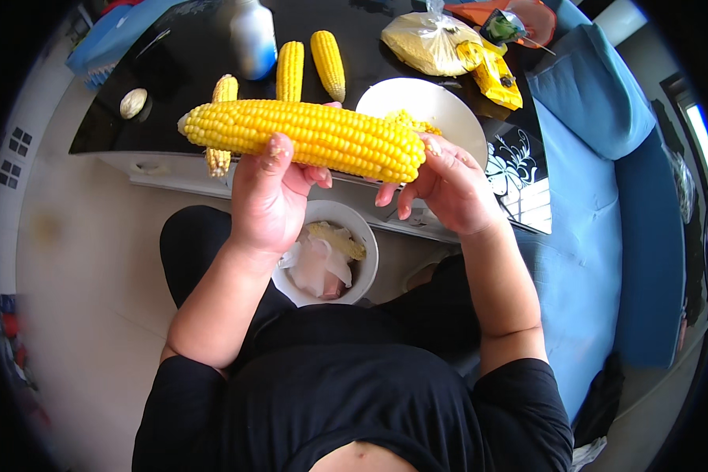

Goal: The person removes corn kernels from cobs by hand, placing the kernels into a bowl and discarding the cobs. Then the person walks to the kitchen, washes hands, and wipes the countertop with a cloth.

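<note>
A big yellow corn cob (307, 135) is held up sideways in front of me, over the table's near edge. My left hand (271, 185) grips it from below, thumb on the near side. At the cob's right end, my right hand (452, 185) has its thumb and fingers closed around the tip. Behind the cob, a white plate (456, 106) holds loose corn kernels (407, 120). Two more cobs, one upright (289, 72) and one slanted (328, 65), lie farther back. A partly stripped cob (218, 162) shows beneath the held one's left part.
A white bin (370, 271) with plastic and scraps stands on the floor between my legs. On the black table (173, 86) are a white-and-blue bottle (253, 39), a clear bag of pale kernels (426, 41) and a yellow packet (497, 79). A blue sofa (582, 204) runs along the right.
</note>
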{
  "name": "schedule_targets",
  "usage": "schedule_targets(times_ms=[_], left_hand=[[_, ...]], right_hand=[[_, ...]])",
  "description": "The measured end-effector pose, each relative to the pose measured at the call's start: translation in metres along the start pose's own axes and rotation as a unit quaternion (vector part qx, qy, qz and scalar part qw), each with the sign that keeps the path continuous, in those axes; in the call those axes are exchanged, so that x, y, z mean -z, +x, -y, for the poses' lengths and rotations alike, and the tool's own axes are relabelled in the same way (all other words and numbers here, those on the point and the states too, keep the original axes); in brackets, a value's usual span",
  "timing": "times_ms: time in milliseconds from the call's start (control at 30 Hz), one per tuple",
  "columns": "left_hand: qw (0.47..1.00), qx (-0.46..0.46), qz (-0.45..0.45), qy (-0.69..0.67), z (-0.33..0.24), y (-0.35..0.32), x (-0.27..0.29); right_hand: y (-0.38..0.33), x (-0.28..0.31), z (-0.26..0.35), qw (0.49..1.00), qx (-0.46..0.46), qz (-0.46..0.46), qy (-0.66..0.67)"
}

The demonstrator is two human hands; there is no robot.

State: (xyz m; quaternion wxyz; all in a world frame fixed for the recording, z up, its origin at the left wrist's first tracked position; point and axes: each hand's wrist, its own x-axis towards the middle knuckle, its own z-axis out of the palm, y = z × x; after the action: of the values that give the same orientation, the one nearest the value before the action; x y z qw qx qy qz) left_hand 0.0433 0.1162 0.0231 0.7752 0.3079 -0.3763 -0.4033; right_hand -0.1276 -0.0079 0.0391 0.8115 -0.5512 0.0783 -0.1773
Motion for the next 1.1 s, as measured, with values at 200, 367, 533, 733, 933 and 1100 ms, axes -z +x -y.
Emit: schedule_targets(times_ms=[200,367,533,733,933,1100], left_hand=[[0.999,0.027,-0.023,-0.014,0.019,0.026,-0.013],[0.998,0.041,-0.042,-0.017,0.038,0.053,-0.026],[0.998,0.045,-0.035,-0.006,0.049,0.066,-0.026],[0.997,0.054,-0.051,-0.032,0.059,0.072,-0.021],[0.994,0.067,-0.066,-0.048,0.06,0.07,-0.02],[0.995,0.064,-0.056,-0.051,0.062,0.067,-0.017]], right_hand=[[-0.006,0.029,0.011,0.996,0.009,-0.038,-0.081],[-0.005,0.047,0.022,0.99,0.016,-0.076,-0.121],[-0.001,0.055,0.019,0.99,0.02,-0.099,-0.102],[-0.001,0.055,0.021,0.983,0.035,-0.118,-0.136],[0.003,0.058,0.015,0.987,0.035,-0.116,-0.106],[0.008,0.055,0.008,0.974,0.07,-0.135,-0.168]])
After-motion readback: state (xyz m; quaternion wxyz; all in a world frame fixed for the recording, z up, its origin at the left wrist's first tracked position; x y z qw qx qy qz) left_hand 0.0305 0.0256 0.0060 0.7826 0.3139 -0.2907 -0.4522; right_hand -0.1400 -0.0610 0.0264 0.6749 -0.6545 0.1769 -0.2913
